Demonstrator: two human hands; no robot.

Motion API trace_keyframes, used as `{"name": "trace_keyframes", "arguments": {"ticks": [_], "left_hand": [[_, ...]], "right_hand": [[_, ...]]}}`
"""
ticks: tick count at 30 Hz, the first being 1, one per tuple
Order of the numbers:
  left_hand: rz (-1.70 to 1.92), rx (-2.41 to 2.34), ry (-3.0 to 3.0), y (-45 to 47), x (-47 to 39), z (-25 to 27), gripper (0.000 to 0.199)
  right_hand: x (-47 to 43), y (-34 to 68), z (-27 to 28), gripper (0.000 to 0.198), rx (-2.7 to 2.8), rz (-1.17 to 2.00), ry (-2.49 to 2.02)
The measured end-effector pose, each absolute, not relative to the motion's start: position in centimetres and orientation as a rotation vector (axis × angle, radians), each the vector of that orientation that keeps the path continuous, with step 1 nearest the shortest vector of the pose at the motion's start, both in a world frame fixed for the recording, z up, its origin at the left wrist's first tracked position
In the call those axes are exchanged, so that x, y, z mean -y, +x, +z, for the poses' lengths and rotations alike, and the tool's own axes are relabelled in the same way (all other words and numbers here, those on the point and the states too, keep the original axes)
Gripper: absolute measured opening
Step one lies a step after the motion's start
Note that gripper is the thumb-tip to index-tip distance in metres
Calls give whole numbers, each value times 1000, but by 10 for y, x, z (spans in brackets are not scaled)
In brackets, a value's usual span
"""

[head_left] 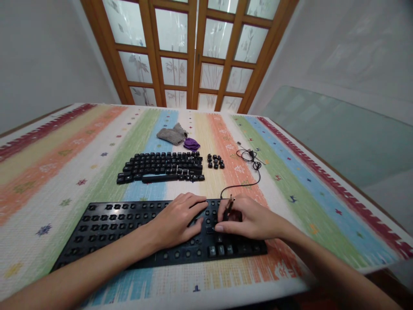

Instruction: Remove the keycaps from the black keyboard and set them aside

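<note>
A black keyboard (135, 241) lies along the table's near side, with most of its key positions bare and several keycaps (221, 249) still seated at its lower right. My left hand (179, 219) rests flat on the keyboard's middle, fingers stretched out and holding nothing. Over the number-pad end, my right hand (247, 217) is closed around a small dark two-pronged tool (229, 206); its lower end is hidden by the fingers. Behind the keyboard, loose black keycaps (161, 165) are laid out in keyboard order, beside a smaller group of keycaps (215, 161).
A grey cloth (171, 134) and a purple cloth (192, 144) lie beyond the keycaps. The keyboard's black cable (240, 186) runs back to a coil on the right, near a thin rod (258, 159). A striped tablecloth (58, 202) covers the table.
</note>
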State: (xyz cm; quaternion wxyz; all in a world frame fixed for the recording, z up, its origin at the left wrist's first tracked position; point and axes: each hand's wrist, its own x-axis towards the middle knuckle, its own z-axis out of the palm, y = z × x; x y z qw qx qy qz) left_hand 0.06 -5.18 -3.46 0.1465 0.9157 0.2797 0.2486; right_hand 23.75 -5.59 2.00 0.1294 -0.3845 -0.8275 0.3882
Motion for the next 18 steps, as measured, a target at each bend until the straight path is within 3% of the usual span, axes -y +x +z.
{"name": "trace_keyframes", "arguments": {"ticks": [12, 18], "left_hand": [[732, -786, 2609, -1, 50, -33, 36], [770, -777, 2518, 2, 51, -13, 32]], "right_hand": [[43, 246, 12, 33, 1911, 1504, -1225], [28, 256, 20, 32, 1859, 1465, -1108]]}}
